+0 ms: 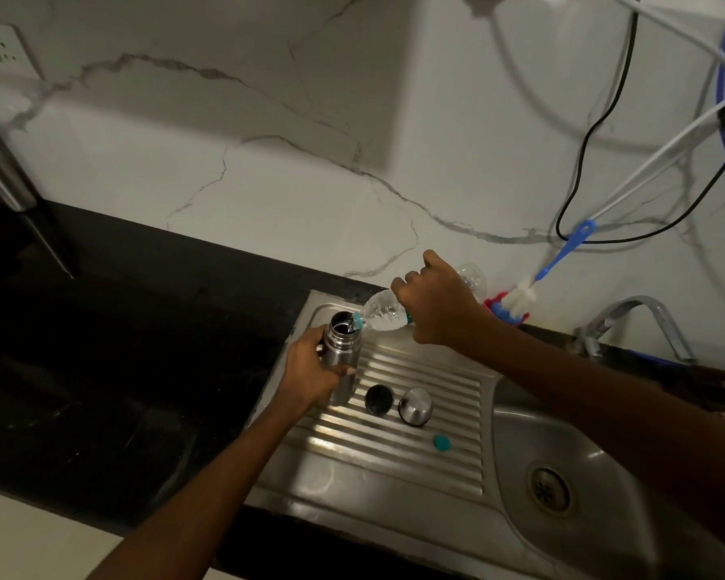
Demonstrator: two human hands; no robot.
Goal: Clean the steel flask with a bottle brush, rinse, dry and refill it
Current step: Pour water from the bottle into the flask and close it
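The steel flask (344,343) stands upright and uncapped on the ribbed drainboard (394,450), and my left hand (310,376) grips its body. My right hand (438,303) holds a clear plastic water bottle (379,315) tipped sideways, its mouth at the flask's opening. A black inner stopper (379,398) and the steel cap (415,406) lie on the drainboard to the right of the flask. A small teal bottle cap (441,442) lies nearer the basin. The blue-handled bottle brush (555,263) leans against the wall behind the sink.
The sink basin with its drain (550,487) is at the right, with a tap (633,318) behind it. Black countertop (101,349) spreads to the left. Cables and hoses (595,127) hang on the marble wall. A steel object (1,169) stands at far left.
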